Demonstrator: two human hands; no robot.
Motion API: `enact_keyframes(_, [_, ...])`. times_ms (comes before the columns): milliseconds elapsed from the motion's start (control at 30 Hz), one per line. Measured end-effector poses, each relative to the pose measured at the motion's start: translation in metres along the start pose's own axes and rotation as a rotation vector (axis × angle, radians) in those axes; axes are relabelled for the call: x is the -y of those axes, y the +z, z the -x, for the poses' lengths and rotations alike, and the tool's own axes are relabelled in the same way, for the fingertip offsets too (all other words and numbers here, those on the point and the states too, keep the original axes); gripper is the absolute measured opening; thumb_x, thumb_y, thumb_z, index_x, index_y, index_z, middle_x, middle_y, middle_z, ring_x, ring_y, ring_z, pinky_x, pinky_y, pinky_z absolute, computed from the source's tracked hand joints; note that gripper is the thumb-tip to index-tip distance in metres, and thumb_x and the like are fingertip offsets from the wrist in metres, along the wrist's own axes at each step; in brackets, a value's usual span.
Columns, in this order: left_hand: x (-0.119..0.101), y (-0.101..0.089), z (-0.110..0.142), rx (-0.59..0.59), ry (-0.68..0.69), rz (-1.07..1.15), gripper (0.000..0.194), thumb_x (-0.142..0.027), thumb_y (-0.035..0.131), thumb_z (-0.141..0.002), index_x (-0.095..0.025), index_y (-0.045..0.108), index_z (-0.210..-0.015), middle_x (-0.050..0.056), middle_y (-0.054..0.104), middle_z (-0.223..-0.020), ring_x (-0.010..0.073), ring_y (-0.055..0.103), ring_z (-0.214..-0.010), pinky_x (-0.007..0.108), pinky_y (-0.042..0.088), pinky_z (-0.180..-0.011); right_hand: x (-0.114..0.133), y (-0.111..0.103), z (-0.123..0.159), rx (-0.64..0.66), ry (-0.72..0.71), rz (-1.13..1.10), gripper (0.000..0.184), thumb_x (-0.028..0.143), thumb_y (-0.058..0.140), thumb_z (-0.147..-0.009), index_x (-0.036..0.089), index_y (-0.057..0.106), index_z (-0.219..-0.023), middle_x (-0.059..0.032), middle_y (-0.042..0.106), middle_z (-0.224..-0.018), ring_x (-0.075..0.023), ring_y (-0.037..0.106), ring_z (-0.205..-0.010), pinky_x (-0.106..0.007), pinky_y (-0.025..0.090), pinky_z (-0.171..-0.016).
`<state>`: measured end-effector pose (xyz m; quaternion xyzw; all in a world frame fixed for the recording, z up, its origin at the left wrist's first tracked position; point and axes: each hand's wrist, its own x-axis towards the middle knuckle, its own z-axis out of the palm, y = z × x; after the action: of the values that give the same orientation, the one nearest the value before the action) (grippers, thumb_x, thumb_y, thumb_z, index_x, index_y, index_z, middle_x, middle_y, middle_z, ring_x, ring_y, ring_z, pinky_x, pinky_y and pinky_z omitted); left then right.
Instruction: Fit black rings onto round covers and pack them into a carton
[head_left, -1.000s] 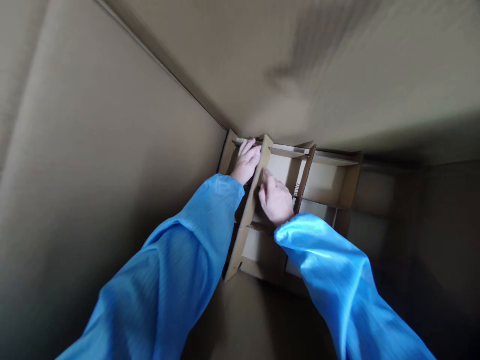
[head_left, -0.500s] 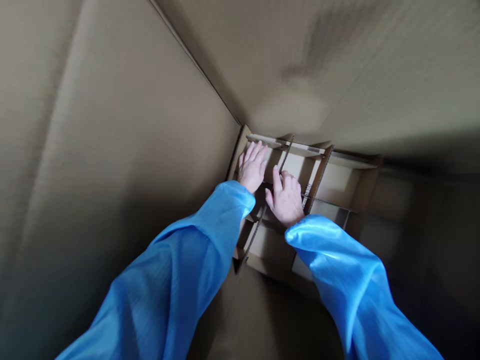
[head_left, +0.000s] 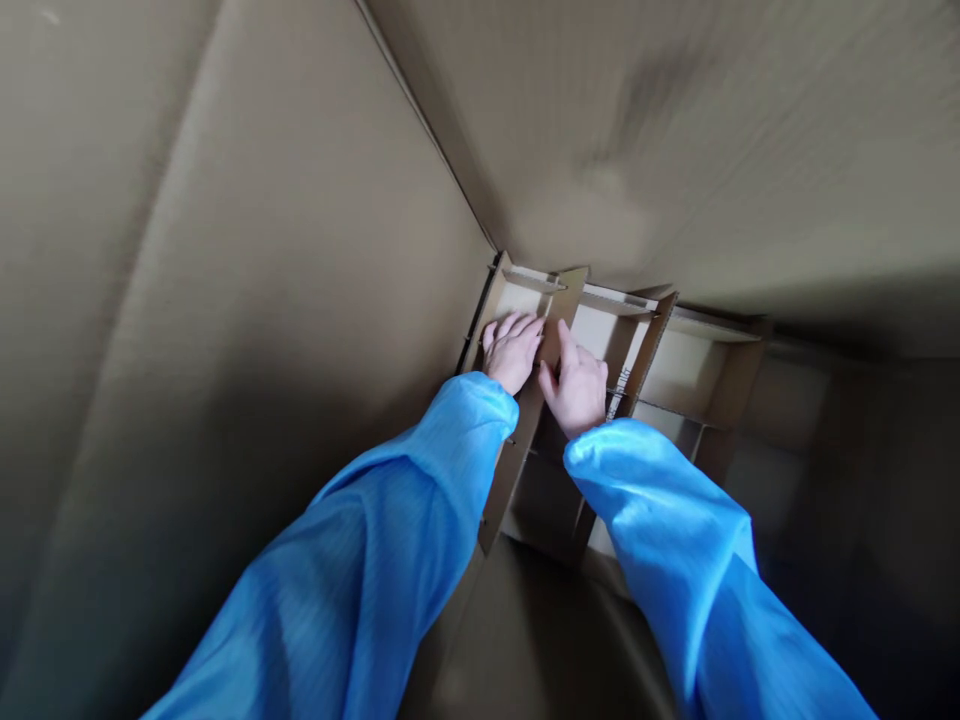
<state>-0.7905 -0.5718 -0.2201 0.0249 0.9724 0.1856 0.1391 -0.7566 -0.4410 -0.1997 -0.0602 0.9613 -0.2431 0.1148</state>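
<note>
Both my arms in blue sleeves reach deep into a large cardboard box (head_left: 225, 300). At its bottom sits a cardboard divider grid (head_left: 660, 350) with several cells. My left hand (head_left: 513, 350) and my right hand (head_left: 579, 388) press from either side on one upright divider strip (head_left: 553, 330) that runs through the grid's left part. The fingers of both hands lie fairly flat against the strip, the left hand's fingertips curling over its edge. Whether they grip it or only push on it, I cannot tell.
The box's tall walls close in on the left and at the top. A second divider strip (head_left: 651, 345) stands to the right of my right hand. The right side of the box bottom (head_left: 825, 450) lies in dark shadow.
The strip between my hands has turned from edge-on to showing its broad face, leaning the other way. Both hands have shifted slightly along with it.
</note>
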Motion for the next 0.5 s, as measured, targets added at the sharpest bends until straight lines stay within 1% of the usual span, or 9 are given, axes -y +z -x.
enact_keyframes(67, [-0.003,-0.001,0.000,-0.003,-0.027,0.016,0.048,-0.023,0.031,-0.102,-0.029,0.048,-0.146,0.001,0.045,-0.156,0.0226,0.035,-0.147,0.056,0.030,-0.120,0.006,-0.005,-0.005,0.043,0.051,0.014,0.066,0.023,0.044,-0.093,0.005,0.032,-0.155,-0.0189,0.068,-0.115,-0.0307,0.063,-0.101,-0.043,0.045,-0.091])
enact_keyframes(133, [-0.006,-0.001,-0.003,-0.002,-0.045,0.048,0.056,-0.016,0.030,-0.099,-0.031,0.038,-0.152,-0.001,0.030,-0.164,0.0252,0.026,-0.152,0.062,0.031,-0.118,0.013,-0.008,-0.009,0.076,0.091,0.062,0.066,0.019,0.045,-0.091,0.002,0.033,-0.154,-0.0208,0.068,-0.116,-0.0311,0.065,-0.100,-0.044,0.045,-0.090])
enact_keyframes(200, [-0.006,-0.001,-0.006,0.028,-0.051,0.081,0.062,-0.012,0.029,-0.097,-0.034,0.031,-0.155,-0.004,0.023,-0.166,0.0277,0.016,-0.155,0.067,0.028,-0.119,0.020,-0.011,-0.011,0.094,0.111,0.111,0.066,0.016,0.045,-0.090,0.001,0.034,-0.153,-0.0226,0.069,-0.116,-0.0320,0.067,-0.099,-0.045,0.046,-0.089])
enact_keyframes(267, [-0.005,0.000,-0.009,0.068,-0.056,0.097,0.059,-0.016,0.030,-0.099,-0.036,0.032,-0.155,-0.005,0.026,-0.166,0.0288,0.014,-0.155,0.067,0.024,-0.121,0.026,-0.014,-0.013,0.109,0.120,0.154,0.063,0.014,0.044,-0.091,-0.001,0.037,-0.152,-0.0243,0.069,-0.114,-0.0330,0.067,-0.099,-0.045,0.047,-0.088])
enact_keyframes(333, [-0.003,0.001,-0.010,0.076,-0.060,0.099,0.054,-0.022,0.033,-0.102,-0.034,0.034,-0.154,-0.003,0.029,-0.164,0.0290,0.017,-0.155,0.064,0.023,-0.122,0.032,-0.015,-0.016,0.121,0.130,0.188,0.060,0.012,0.040,-0.092,-0.003,0.038,-0.151,-0.0259,0.069,-0.112,-0.0337,0.068,-0.098,-0.046,0.047,-0.087])
enact_keyframes(367, [-0.001,0.002,-0.010,0.070,-0.058,0.099,0.053,-0.022,0.033,-0.101,-0.032,0.035,-0.154,-0.002,0.031,-0.164,0.0282,0.019,-0.154,0.062,0.024,-0.123,0.035,-0.014,-0.017,0.127,0.137,0.200,0.059,0.011,0.038,-0.093,-0.004,0.037,-0.151,-0.0265,0.069,-0.111,-0.0338,0.068,-0.098,-0.046,0.048,-0.086])
enact_keyframes(433, [0.002,0.004,-0.009,0.038,-0.036,0.098,0.054,-0.018,0.033,-0.100,-0.025,0.038,-0.153,0.001,0.034,-0.163,0.0255,0.022,-0.153,0.056,0.027,-0.124,0.037,-0.011,-0.021,0.142,0.141,0.210,0.059,0.010,0.036,-0.094,-0.005,0.037,-0.151,-0.0276,0.069,-0.111,-0.0338,0.068,-0.098,-0.045,0.048,-0.084])
enact_keyframes(500, [0.005,0.005,-0.006,-0.017,0.005,0.091,0.053,-0.014,0.030,-0.099,-0.018,0.043,-0.150,0.005,0.040,-0.160,0.0230,0.025,-0.152,0.048,0.029,-0.124,0.035,-0.006,-0.025,0.156,0.139,0.211,0.057,0.011,0.033,-0.096,-0.005,0.037,-0.151,-0.0286,0.068,-0.114,-0.0337,0.067,-0.102,-0.046,0.048,-0.086])
